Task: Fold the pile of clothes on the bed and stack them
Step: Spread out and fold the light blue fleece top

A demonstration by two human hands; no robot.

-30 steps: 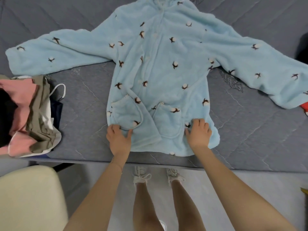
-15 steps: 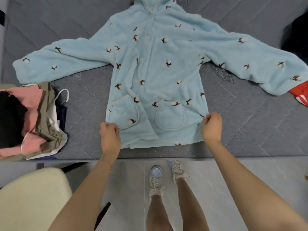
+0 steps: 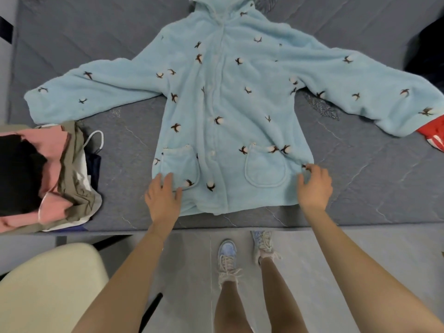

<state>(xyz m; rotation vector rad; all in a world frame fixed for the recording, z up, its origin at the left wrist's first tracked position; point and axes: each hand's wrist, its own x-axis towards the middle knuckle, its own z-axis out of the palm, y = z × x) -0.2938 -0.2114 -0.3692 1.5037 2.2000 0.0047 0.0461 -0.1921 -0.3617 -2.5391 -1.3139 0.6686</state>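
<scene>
A light blue fleece hooded jacket with small cotton-flower prints lies face up and spread flat on the grey bed, both sleeves stretched out sideways. My left hand rests with straight spread fingers on the hem's lower left corner, below the left pocket. My right hand hovers at the lower right side edge, fingers loosely curved and just touching the fabric, thumb apart from them. A stack of folded clothes in pink, olive, white, navy and black sits at the bed's left front.
A red garment peeks from under the right sleeve cuff, and a dark garment lies at the far right. A cream chair stands at lower left on the floor. My legs and sneakers are just before the bed's front edge.
Both hands have let go of the hem corners they pinched half a second ago. The jacket's lower body now lies wider and smoother, and the view has shifted slightly.
</scene>
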